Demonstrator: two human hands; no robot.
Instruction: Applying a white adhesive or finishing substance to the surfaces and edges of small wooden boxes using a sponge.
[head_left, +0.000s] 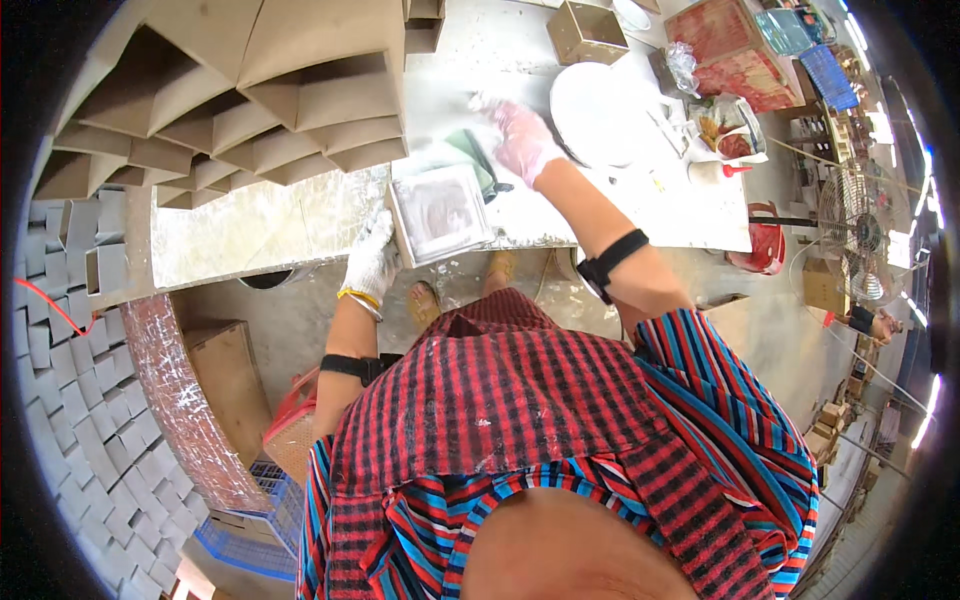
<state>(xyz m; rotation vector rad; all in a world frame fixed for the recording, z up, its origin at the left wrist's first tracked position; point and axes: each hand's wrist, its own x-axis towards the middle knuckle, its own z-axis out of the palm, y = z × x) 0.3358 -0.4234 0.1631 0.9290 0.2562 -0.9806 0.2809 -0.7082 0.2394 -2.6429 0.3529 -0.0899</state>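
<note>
My left hand (372,250), in a white knitted glove, grips the left side of a square cardboard box (440,213) at the table's near edge. The box's upper face is smeared white, with a greyer patch in the middle. My right hand (522,138), in a thin, pale pinkish glove, is over the table beyond the box, with its fingers stretched toward the left. Its fingertips blend into the bright surface, and I see nothing held in them. Between the hand and the box lies a dark green piece (468,155), partly covered in white.
Stacked open cardboard boxes (320,100) rise at the table's left. Right of my right hand lies a round white board (597,115); a white bottle with a red nozzle (715,172) stands farther right. A fan (860,225) is at the far right. Grey boxes (110,440) cover the left side.
</note>
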